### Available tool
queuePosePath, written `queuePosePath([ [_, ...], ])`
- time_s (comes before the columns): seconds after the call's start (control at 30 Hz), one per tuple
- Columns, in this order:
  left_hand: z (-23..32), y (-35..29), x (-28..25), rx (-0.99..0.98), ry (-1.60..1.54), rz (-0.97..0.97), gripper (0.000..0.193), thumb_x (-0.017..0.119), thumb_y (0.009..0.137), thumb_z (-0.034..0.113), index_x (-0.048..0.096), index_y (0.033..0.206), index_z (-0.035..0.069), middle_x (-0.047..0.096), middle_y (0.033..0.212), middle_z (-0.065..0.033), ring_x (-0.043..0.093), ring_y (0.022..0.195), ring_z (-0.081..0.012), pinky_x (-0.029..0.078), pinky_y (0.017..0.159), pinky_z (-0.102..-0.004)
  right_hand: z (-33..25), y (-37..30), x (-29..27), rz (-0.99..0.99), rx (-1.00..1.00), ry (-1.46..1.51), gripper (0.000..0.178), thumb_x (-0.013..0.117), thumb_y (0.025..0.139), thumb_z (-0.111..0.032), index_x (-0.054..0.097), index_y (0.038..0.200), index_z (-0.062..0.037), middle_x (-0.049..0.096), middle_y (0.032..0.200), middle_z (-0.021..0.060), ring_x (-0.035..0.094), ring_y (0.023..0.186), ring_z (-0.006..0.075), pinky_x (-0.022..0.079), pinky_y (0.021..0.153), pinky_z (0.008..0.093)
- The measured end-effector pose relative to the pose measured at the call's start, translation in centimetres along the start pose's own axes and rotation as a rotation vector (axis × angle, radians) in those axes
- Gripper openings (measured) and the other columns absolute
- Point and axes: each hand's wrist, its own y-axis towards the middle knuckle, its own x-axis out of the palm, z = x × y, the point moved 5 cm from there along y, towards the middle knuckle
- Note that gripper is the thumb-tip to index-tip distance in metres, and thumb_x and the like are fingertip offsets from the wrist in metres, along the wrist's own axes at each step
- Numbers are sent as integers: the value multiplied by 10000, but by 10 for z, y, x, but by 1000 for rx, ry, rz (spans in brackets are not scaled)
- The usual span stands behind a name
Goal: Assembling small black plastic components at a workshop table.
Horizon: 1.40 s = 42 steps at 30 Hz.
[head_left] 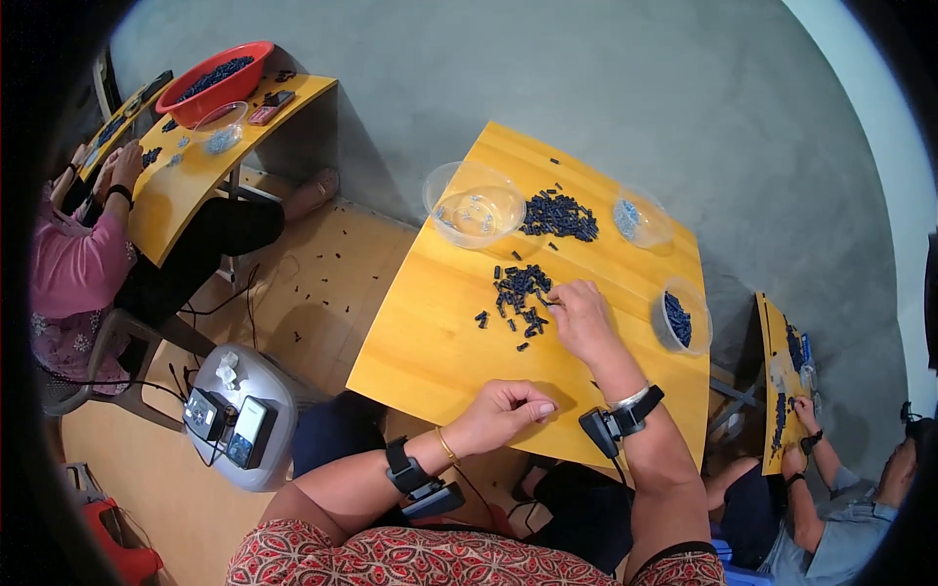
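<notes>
My right hand (583, 317) reaches over the yellow table to the near edge of a loose pile of small dark blue cylindrical pieces (518, 283). Its thumb and fingertips are pinched together on one such dark piece. My left hand (506, 415) is at the table's front edge with its fingers curled and the thumb laid against them. Whatever it may hold is hidden. A larger heap of the same pieces (559, 217) lies farther back. Beside that heap is a clear round tub (473, 234) with a few small pale bits inside.
Toward the table's right edge stand a clear bowl of light blue bits (640, 217) and a tub of dark pieces (681, 317). At far left, a person sits by another table with a red basin (256, 61). Another person works at right. A grey stool (278, 376) carries small devices.
</notes>
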Motion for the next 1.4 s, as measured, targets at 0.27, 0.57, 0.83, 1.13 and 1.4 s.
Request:
queuePosePath([
  [0.27,-5,2,4,-12,-12,-48,132,566,847,114,622,891,3,617,810,-13,537,756,-57,443,702,-209,0,7,-7,50,-25,109,123,570,697,-7,575,818,-33,564,765,127,516,757,307,425,692,379],
  [0.57,3,0,6,14,-3,-26,119,556,847,96,615,848,-7,580,727,-5,507,680,-57,429,646,-200,14,15,1,21,-11,9,152,556,694,11,585,836,-35,568,773,125,518,768,301,431,708,375],
  [0.83,-3,0,3,-18,-5,-46,133,568,846,116,620,889,1,616,820,-13,537,761,-61,442,706,-207,14,20,5,56,-49,50,172,559,688,24,593,846,-37,562,782,124,518,777,300,432,715,376],
  [1.13,-4,1,3,-14,0,-65,131,563,850,118,618,886,4,615,821,-15,534,766,-59,439,711,-205,0,10,5,-61,-77,10,153,568,690,12,592,832,-37,556,776,132,513,772,314,427,700,381],
  [1.4,-3,1,5,37,-58,-30,123,565,845,109,613,844,-4,572,723,-1,491,666,-52,419,625,-196,-4,25,9,28,-104,93,98,579,700,-1,583,791,-36,561,764,121,514,764,310,424,690,380],
])
